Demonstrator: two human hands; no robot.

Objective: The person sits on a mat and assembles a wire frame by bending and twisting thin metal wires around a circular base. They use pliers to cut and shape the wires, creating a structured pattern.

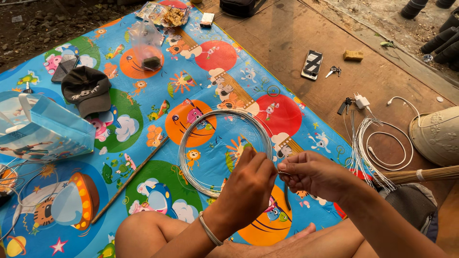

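Observation:
My left hand (248, 184) and my right hand (311, 174) meet in front of me, fingertips pinched together on a thin silver wire. That wire runs from a round coil of silver wire (189, 143) lying on the colourful cartoon mat (158, 95) just beyond my hands. A pale band sits on my left wrist. My bare knees show at the bottom edge. A dark tool handle (287, 198) pokes out under my right hand on the mat.
A bundle of cut wires (361, 148) and a white charger cable (389, 150) lie to the right on the wooden floor. A black cap (87, 88), a blue bag (43, 131), a long stick (129, 179), a phone (312, 64), scissors (333, 71), a broom (420, 175).

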